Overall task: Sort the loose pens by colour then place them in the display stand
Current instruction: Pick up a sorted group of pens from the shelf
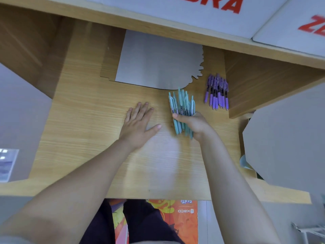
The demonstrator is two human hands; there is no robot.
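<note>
Right hand [190, 123] grips teal pens [182, 107] in fanned bundle, long axis 12–6, caps toward 12. Purple pens [217, 93] lie sorted on counter [88, 129], at 1 o'clock from right hand, nearer it. Left hand [139, 124] flat, fingers spread, holds nothing. Stand not identifiable.

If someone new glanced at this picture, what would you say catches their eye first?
Probably the teal pens, a fanned bunch gripped by the right hand at the middle of the wooden desk. Next, the purple pens lying in a neat group to their right, by the desk's side wall. The left hand rests flat on the desk, holding nothing.
</note>
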